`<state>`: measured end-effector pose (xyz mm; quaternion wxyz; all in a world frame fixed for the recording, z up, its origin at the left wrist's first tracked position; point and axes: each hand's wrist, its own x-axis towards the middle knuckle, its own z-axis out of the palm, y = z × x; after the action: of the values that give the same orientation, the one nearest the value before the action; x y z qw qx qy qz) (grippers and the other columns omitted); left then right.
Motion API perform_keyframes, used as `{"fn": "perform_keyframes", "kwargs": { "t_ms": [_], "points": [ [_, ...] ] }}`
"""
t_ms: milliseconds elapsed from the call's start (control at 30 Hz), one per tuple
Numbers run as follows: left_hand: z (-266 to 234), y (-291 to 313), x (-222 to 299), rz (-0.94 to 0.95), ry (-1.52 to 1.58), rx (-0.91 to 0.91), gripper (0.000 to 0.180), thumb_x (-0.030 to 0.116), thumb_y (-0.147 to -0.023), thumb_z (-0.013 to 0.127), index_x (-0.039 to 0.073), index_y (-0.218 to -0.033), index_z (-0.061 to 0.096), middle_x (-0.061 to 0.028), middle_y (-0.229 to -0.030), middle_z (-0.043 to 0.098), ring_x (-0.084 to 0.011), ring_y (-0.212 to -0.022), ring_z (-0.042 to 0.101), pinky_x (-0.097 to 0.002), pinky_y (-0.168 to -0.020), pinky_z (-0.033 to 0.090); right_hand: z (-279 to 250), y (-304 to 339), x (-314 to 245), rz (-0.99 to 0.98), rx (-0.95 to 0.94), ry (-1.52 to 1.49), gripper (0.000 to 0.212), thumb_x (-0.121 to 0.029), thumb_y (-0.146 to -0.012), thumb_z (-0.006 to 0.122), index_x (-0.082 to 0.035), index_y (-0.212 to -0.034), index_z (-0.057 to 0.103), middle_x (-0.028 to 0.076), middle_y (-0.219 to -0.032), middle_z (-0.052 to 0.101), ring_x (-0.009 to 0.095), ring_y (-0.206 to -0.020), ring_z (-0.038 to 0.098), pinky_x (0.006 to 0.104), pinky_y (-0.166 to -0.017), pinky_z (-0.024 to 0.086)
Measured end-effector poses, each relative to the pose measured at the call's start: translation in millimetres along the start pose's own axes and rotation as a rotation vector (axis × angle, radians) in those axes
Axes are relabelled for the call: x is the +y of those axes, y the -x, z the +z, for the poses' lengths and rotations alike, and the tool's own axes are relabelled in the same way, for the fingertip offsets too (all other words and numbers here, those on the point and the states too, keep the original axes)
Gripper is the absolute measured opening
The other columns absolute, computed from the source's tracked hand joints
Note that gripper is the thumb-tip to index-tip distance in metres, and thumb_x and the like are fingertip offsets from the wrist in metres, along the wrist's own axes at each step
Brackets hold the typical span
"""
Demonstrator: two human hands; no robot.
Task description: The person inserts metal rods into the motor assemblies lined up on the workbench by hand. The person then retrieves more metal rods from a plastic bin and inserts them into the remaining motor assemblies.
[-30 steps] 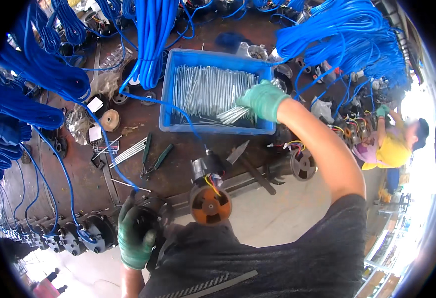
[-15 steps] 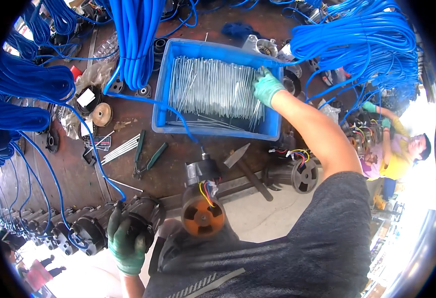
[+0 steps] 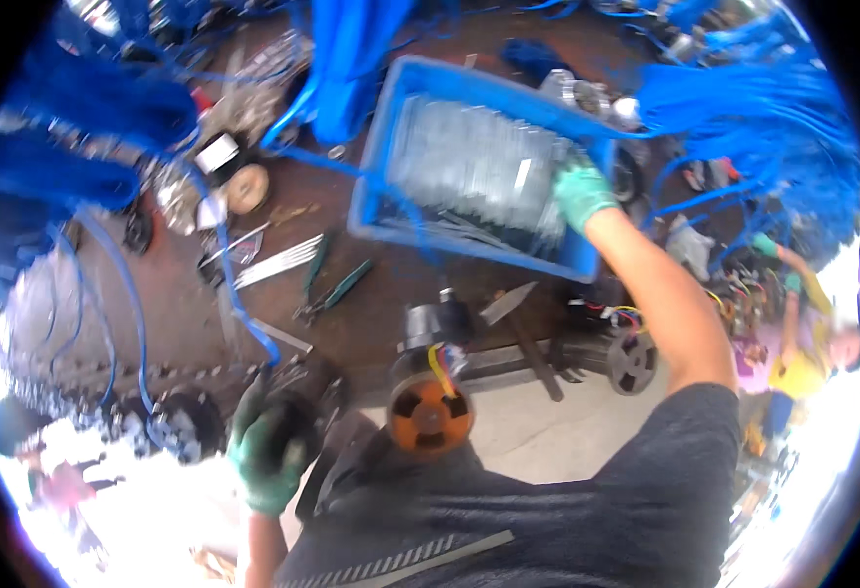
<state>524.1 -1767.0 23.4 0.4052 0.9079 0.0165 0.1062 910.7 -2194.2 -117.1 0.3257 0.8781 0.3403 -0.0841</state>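
My left hand (image 3: 271, 461), in a green glove, grips the end of a dark cylindrical motor (image 3: 297, 412) with a blue cable rising from it. On the right, my right hand (image 3: 585, 194), also gloved in green, reaches into a blue plastic bin (image 3: 371, 201). Its fingertips are at the right end of a pile of thin metal rods (image 3: 479, 157); blur hides whether they hold any. Between my arms stands another motor with an orange end (image 3: 431, 414), its coloured wires exposed and a blue cable attached.
Pliers (image 3: 337, 284) and loose rods (image 3: 281, 262) lie left of centre, a hammer (image 3: 528, 338) below the bin. Thick blue cable coils (image 3: 753, 127) crowd both sides. Several motors line the left edge. A co-worker in yellow (image 3: 800, 367) is at far right.
The whole view has shifted, with the table things now farther right, and has blurred. My right hand stays at the rods' right end; my left hand stays on the motor.
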Motion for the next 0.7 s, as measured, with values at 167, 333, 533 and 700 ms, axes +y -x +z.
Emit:
{"fn": "perform_keyframes", "kwargs": {
  "t_ms": [167, 333, 533, 700],
  "points": [
    [3, -4, 1, -0.032, -0.03, -0.025, 0.039, 0.027, -0.089, 0.069, -0.003, -0.115, 0.064, -0.0285, -0.139, 0.057, -0.0445, -0.125, 0.059, -0.0473, -0.102, 0.05, 5, 13, 7, 0.03, 0.13, -0.147, 0.044, -0.012, -0.085, 0.059, -0.006, -0.129, 0.065, 0.012, -0.143, 0.057, 0.034, -0.14, 0.046, 0.0473, -0.123, 0.029],
    [0, -2, 3, 0.0, 0.01, 0.007, 0.036, 0.023, -0.087, 0.075, 0.005, -0.114, 0.059, -0.0275, -0.136, 0.058, -0.0397, -0.11, 0.067, -0.0442, -0.092, 0.056, -29, 15, 24, 0.18, 0.098, -0.297, 0.041, -0.008, -0.085, 0.062, -0.008, -0.126, 0.066, 0.016, -0.14, 0.059, 0.035, -0.132, 0.054, 0.043, -0.112, 0.043],
    [1, -8, 4, 0.036, -0.026, -0.027, 0.038, 0.031, -0.093, 0.07, 0.001, -0.115, 0.063, -0.0279, -0.14, 0.057, -0.0414, -0.115, 0.065, -0.0442, -0.095, 0.054, -65, 72, 29, 0.439, 0.294, -0.847, 0.027, -0.013, -0.091, 0.06, -0.008, -0.114, 0.072, 0.021, -0.112, 0.07, 0.04, -0.105, 0.066, 0.0466, -0.093, 0.052],
    [-14, -3, 14, -0.028, 0.04, 0.044, 0.023, 0.014, -0.084, 0.07, 0.001, -0.104, 0.071, -0.0291, -0.125, 0.065, -0.0444, -0.116, 0.065, -0.0472, -0.096, 0.053, -137, 123, -32, 0.299, 0.471, -1.03, 0.025, -0.015, -0.092, 0.063, -0.005, -0.113, 0.072, 0.021, -0.11, 0.07, 0.041, -0.101, 0.066, 0.0463, -0.088, 0.053]
  ]
}}
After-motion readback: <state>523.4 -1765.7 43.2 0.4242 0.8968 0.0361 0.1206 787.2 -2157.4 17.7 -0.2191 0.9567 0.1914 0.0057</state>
